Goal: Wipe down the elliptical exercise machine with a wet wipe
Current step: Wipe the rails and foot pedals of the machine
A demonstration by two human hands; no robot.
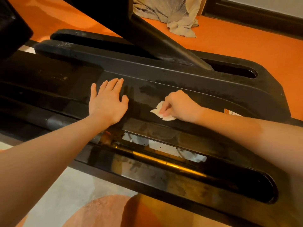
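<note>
Nearest, at the bottom edge: a patch of pale floor (68, 190) and a pinkish rounded shape (101, 212), too blurred to identify. Just beyond, the glossy black shell of the elliptical machine (164, 71), stretching across the whole view, with a long slot (180, 159) along its near side showing a brass-coloured bar (168, 163) inside and smudges on the shiny rim around it. Two bare forearms reaching in over that slot from the lower left and the right. On the flat top panel, left hand (108, 102) lying palm down, fingers straight and spread, grasping nothing, simply pressed against the black surface. Just beside it to the right, right hand (178, 105) clenched around a crumpled white wet wipe (161, 112), fingers curled over it and holding it down on the panel; wipe sticking out from under the fingers toward the left hand. Damp, streaky patches (164, 89) on the panel just past both hands, along a raised ridge. Small orange-and-white label (232, 113) near the right forearm, text unreadable. Farther back, a second slot (236, 71) with a dark sloping post (164, 40) rising out of it toward the upper left, dusty specks around its base. Beyond the machine, orange floor (237, 38), a heap of beige cloth (177, 13), and a dark baseboard (255, 15) along the far wall.
</note>
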